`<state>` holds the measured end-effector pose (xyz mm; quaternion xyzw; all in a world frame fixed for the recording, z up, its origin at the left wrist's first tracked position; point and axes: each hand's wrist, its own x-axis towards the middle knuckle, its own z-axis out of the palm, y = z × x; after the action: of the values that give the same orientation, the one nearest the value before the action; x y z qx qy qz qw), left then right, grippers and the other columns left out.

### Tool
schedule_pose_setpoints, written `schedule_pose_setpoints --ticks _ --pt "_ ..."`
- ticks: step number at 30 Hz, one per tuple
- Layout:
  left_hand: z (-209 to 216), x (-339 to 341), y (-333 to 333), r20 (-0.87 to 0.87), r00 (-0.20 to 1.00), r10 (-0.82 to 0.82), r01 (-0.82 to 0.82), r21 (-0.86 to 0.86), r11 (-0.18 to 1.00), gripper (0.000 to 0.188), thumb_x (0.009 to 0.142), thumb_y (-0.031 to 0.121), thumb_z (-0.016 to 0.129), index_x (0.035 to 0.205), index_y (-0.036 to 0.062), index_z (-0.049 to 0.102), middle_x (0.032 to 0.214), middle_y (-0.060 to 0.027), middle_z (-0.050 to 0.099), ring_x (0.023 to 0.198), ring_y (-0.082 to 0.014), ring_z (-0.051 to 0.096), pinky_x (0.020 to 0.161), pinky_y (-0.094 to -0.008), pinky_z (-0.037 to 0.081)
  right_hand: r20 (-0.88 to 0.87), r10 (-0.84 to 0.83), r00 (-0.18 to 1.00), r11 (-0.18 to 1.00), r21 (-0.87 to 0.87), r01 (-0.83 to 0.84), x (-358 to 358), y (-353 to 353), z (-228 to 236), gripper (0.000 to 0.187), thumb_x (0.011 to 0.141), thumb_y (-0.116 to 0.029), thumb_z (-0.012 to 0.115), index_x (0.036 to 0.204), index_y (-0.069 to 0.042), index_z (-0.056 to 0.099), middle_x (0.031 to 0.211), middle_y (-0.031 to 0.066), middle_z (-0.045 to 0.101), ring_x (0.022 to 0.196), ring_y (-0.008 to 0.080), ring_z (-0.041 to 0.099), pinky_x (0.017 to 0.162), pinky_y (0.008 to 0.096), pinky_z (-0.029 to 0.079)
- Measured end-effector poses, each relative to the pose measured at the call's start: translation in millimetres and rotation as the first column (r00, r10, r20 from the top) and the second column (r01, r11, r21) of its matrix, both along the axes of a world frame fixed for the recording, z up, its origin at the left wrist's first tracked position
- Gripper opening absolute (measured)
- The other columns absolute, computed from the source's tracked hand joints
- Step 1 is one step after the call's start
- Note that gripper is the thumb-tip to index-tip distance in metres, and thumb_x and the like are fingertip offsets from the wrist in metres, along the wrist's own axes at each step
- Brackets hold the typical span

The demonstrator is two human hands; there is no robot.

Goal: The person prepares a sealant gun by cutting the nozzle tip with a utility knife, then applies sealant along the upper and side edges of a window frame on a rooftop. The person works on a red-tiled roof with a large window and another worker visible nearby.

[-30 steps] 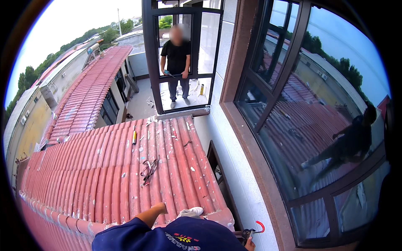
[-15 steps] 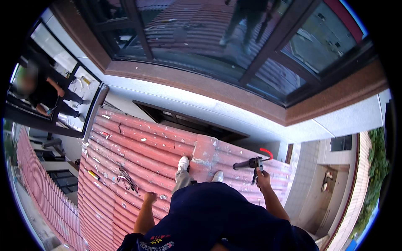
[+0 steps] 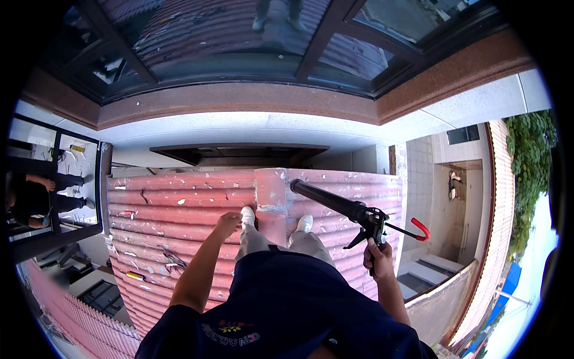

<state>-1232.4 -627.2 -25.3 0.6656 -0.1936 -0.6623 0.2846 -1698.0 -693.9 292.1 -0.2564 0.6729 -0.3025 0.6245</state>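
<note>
My right hand [image 3: 381, 259] is wrapped round the handle of a black caulking gun [image 3: 329, 200]. The gun's long barrel slants up to the left above the roof, and its rod ends in a red hook behind the grip. My left hand [image 3: 228, 224] hangs in front of me over the red corrugated roof [image 3: 197, 191], near my left shoe. Its fingers are curled in, and nothing shows in them. Both of my feet stand on the roof, either side of a raised seam.
Ahead is a dark-framed window [image 3: 227, 72] above a white wall ledge [image 3: 251, 122]. Behind the glass door [image 3: 57, 173] at left stands a person. A yellow tube [image 3: 136, 276] and scraps lie on the roof. Past its right edge is a drop to a lower yard [image 3: 418, 179].
My view has turned, and the window sits higher in it. The caulking gun is raised closer, its barrel now angled up to the left. My left hand has moved forward toward my left shoe.
</note>
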Motion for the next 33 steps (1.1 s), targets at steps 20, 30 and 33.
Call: schedule_pose_setpoints --ticks 20,30,33 --pt "172.6 -286.1 -116.6 -0.463 0.8 0.382 -0.324 0.202 0.924 0.037 0.096 0.039 0.071 0.115 0.009 0.062 0.115 -0.0113 0.069 0.11 -0.0263 0.068 0.103 -0.0455 0.053 0.062 0.206 0.977 0.978 -0.056 -0.203 -207.8 62.8 -92.2 0.045 0.084 -0.006 0.085 0.125 -0.005 0.065 0.109 0.0002 0.067 0.1 0.0119 0.058 0.088 0.0311 0.05" --pt "185.3 -345.3 -125.8 -0.435 0.835 0.336 -0.295 0.162 0.942 0.039 0.093 0.038 0.068 0.119 0.0081 0.064 0.121 -0.0087 0.069 0.118 -0.0257 0.063 0.108 -0.0432 0.046 -0.114 0.391 0.913 0.854 -0.324 -0.407 -273.8 60.1 -119.8 0.038 0.089 -0.019 0.081 0.122 -0.004 0.069 0.101 0.009 0.075 0.094 0.0244 0.069 0.087 0.0379 0.055" --pt "200.0 -349.5 -122.1 -0.461 0.83 0.313 -0.285 0.132 0.949 0.039 0.092 0.034 0.067 0.121 0.009 0.064 0.123 -0.0072 0.069 0.119 -0.0239 0.063 0.106 -0.0415 0.048 -0.232 0.578 0.782 0.752 -0.222 -0.621 -279.9 68.5 -133.6 0.035 0.091 -0.03 0.078 0.119 -0.009 0.072 0.109 0.0152 0.075 0.099 0.0294 0.072 0.089 0.0382 0.056"
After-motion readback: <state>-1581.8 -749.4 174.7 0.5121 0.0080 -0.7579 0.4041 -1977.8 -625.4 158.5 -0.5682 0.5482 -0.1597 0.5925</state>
